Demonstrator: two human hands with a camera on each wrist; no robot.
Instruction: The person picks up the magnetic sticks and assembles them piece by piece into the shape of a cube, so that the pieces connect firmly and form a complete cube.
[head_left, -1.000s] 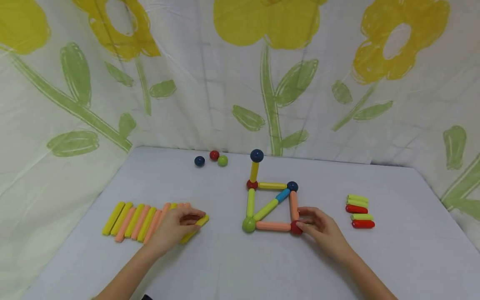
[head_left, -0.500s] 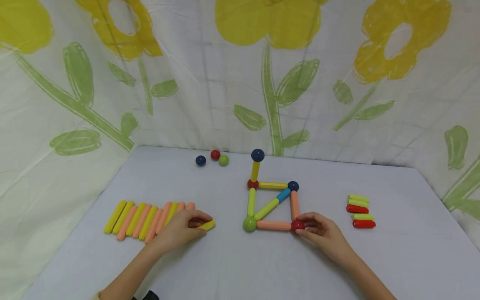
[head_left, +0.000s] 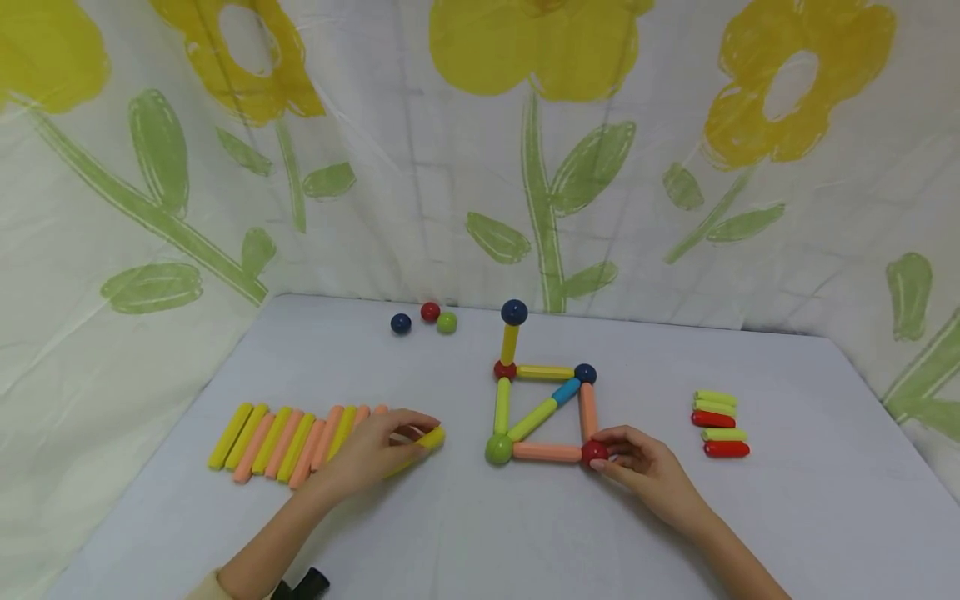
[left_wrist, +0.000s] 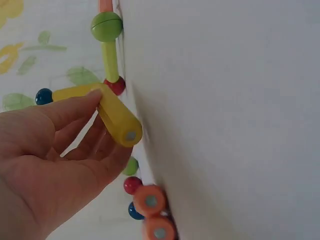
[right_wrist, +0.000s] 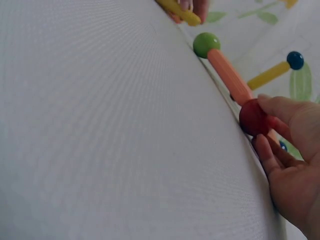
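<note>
My left hand pinches a yellow magnetic rod between thumb and fingers, at the right end of a row of rods. In the left wrist view the rod's metal-tipped end faces the camera. With thumb and fingertips, my right hand holds the red ball at the near right corner of a square frame. A salmon rod joins that ball to a green ball. A lime and blue diagonal crosses the square. From the far left red ball, a yellow rod rises to a dark blue ball.
Yellow and salmon rods lie side by side on the left of the white table. Loose blue, red and green balls sit at the back edge. Short lime and red rods lie on the right. A flowered cloth hangs behind.
My left hand has shifted right with the yellow rod, which has turned along the way. My right hand's fingers have closed in around the red ball; the frame stands as before.
</note>
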